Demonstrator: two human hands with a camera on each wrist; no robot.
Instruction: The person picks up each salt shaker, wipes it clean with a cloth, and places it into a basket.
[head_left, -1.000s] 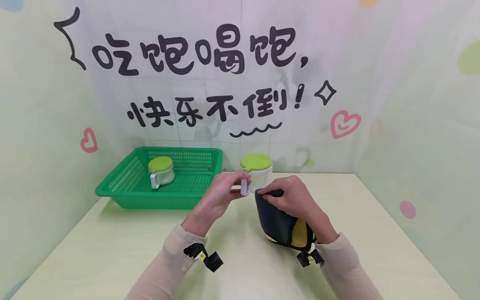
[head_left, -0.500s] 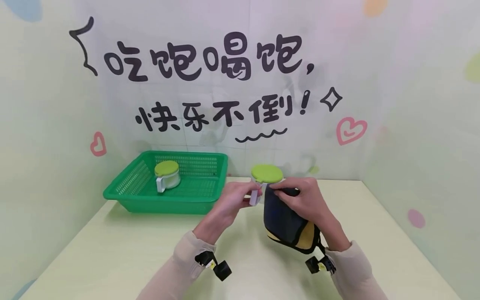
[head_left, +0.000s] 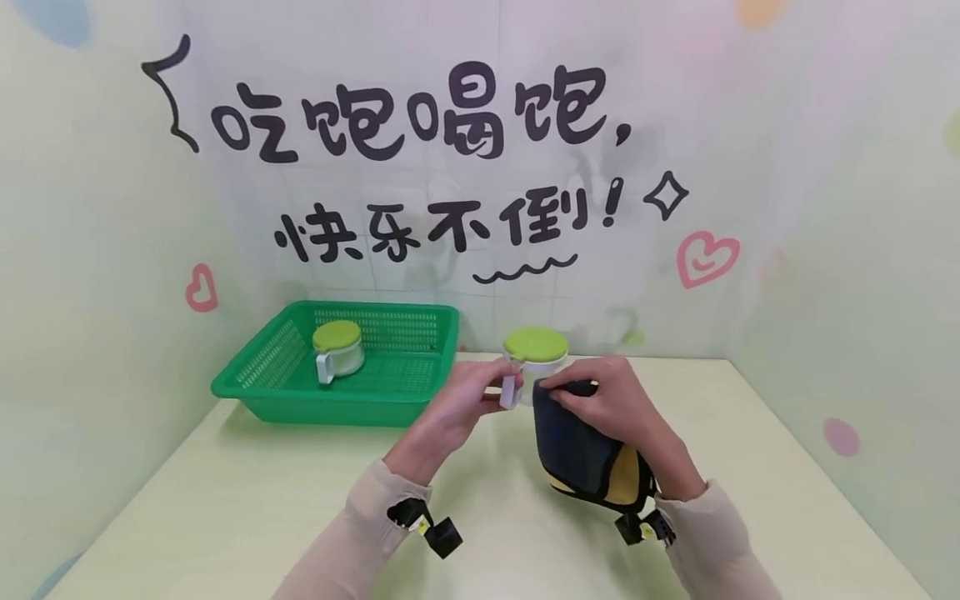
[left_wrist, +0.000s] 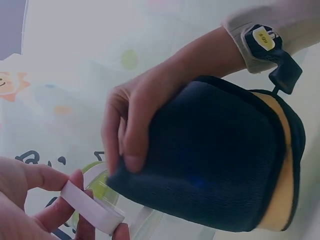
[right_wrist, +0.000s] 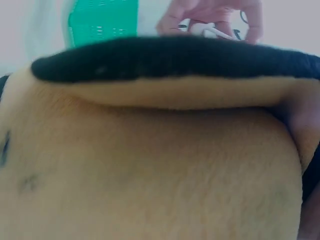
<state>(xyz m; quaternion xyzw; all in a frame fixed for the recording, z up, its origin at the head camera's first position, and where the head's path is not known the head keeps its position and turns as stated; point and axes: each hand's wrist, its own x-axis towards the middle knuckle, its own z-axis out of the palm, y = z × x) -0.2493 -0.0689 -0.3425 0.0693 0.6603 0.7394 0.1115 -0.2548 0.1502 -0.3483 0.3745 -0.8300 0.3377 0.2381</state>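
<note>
In the head view my left hand (head_left: pixel 467 397) grips the white handle (left_wrist: pixel 92 207) of a clear seasoning jar with a green lid (head_left: pixel 536 343). The jar is upright, in front of the back wall. Close on its right, my right hand (head_left: pixel 609 398) pinches the top edge of a folded cloth (head_left: pixel 572 446), dark navy on one side and tan on the other, with black edging. The cloth's upper corner overlaps the jar's lower body in this view. Its tan face (right_wrist: pixel 150 160) fills most of the right wrist view.
A green plastic basket (head_left: pixel 333 412) stands at the back left of the pale table (head_left: pixel 247 517). Inside it sits a second jar (head_left: pixel 339 350) with a green lid and white handle. White walls with printed lettering and shapes close in the back and both sides.
The cloth's top corner rose across the jar's body half a second ago and is now lower, showing more of the jar. The left hand keeps its grip on the handle. The head view has shifted slightly.
</note>
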